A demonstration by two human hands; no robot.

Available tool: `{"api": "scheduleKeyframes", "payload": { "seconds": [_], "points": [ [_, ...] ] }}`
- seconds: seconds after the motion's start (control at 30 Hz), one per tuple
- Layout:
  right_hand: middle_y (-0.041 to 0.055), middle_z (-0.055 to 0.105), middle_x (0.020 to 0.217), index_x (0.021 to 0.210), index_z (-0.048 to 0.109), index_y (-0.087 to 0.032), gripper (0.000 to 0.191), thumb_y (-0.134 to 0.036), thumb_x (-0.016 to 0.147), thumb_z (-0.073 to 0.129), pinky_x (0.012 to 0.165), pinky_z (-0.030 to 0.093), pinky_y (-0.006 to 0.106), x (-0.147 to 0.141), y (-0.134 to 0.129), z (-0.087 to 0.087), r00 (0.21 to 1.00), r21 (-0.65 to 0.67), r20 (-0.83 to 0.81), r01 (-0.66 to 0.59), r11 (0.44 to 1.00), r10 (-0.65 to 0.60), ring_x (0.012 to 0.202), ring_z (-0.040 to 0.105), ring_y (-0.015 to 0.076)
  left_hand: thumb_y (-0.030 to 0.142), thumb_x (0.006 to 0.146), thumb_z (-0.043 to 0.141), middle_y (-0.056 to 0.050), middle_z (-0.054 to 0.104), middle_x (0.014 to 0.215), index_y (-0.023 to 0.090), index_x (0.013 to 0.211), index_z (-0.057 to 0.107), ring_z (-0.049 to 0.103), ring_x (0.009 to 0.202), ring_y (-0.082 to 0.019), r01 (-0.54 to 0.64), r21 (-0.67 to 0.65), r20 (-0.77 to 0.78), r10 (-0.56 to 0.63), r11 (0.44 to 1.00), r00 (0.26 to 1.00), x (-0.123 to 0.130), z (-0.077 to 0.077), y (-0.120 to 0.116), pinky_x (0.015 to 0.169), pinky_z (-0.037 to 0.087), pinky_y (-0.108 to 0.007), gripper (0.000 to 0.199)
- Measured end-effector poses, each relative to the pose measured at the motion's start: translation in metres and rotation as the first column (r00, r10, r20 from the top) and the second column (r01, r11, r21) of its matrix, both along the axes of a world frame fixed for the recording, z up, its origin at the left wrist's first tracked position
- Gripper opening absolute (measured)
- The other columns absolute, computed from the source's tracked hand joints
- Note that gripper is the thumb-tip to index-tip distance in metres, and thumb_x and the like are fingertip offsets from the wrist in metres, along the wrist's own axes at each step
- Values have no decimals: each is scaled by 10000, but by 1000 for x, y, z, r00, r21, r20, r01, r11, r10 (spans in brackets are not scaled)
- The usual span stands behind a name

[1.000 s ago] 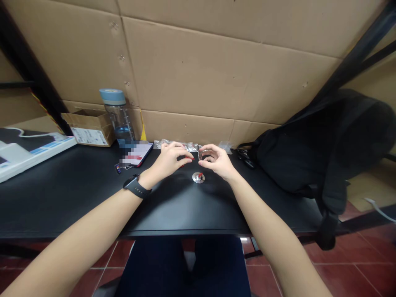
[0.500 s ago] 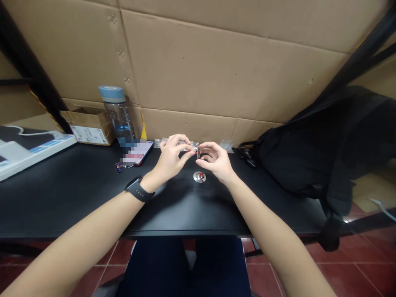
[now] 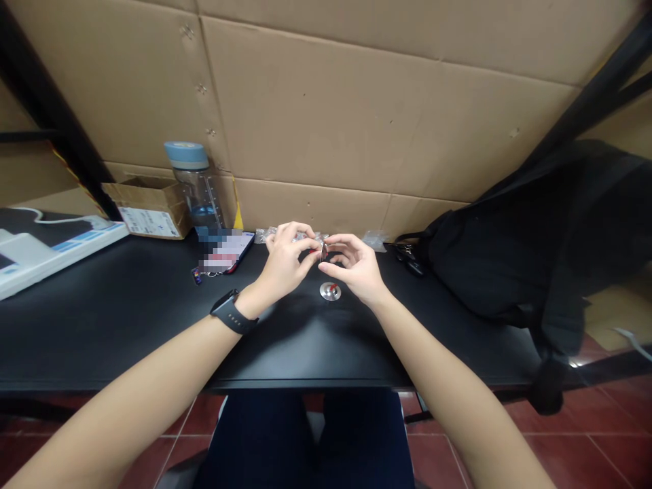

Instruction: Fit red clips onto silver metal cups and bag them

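A small metal finger cymbal [image 3: 323,252] is held on edge between my two hands above the black table. My right hand [image 3: 355,265] is closed round its rim, thumb below and fingers above. From the left side, my left hand [image 3: 290,255] pinches at the middle of the cymbal, where a bit of red cord shows; the fingertips partly hide it. Just below the hands, a second finger cymbal [image 3: 330,291] lies flat on the table, a red cord at its raised centre.
Clear plastic bags [image 3: 374,240] lie behind my hands. Leftward are a phone [image 3: 239,248], a water bottle [image 3: 196,190], a small cardboard box [image 3: 153,217] and a white-and-blue device [image 3: 61,255]. Keys [image 3: 411,263] and a black backpack [image 3: 494,251] are on the right. Cardboard walls the back.
The held cymbal has tilted a little and shifted slightly left between the fingers. My left fingertips have closed in nearer to it. The cymbal on the table stays put.
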State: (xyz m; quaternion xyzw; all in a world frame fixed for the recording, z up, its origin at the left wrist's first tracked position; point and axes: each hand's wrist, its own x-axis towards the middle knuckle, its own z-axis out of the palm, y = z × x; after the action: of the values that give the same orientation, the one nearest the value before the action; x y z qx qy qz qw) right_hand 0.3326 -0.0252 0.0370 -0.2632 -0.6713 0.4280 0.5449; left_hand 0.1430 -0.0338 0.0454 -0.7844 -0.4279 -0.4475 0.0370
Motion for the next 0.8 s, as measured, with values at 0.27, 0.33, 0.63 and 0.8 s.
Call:
{"api": "scheduleKeyframes", "payload": {
  "seconds": [0.27,0.33,0.63,0.8],
  "points": [
    [38,721,1115,858,664,-217,356,-377,662,915,889,572,339,0,4,-4,997,-136,-75,-46,990,36,1010,693,201,299,939,660,-69,624,1158,246,899,745,530,1152,-276,-50,55,6,49,997,999,2,-2,-2,980,331,-465,108],
    [34,730,1035,853,681,-217,326,-440,714,875,840,574,323,1,7,-5,998,-168,-37,-51,984,46,962,691,191,316,940,663,-74,625,1159,252,904,756,526,1155,-284,-73,80,0,74,994,997,2,-3,-2,977,322,-471,118],
    [36,729,958,907,737,-210,328,-500,775,813,747,529,298,9,15,-8,994,-149,100,-17,989,32,849,653,173,334,934,688,-68,635,1142,266,883,764,521,1169,-283,-77,133,-22,81,988,997,2,-9,1,957,303,-468,114],
    [47,729,971,889,742,-202,290,-481,819,775,853,528,342,10,17,-8,986,-57,169,17,998,-7,896,655,192,342,937,682,-74,638,1145,265,891,767,515,1173,-290,-74,118,-45,80,990,996,2,-10,2,958,302,-474,124]
  ]
}}
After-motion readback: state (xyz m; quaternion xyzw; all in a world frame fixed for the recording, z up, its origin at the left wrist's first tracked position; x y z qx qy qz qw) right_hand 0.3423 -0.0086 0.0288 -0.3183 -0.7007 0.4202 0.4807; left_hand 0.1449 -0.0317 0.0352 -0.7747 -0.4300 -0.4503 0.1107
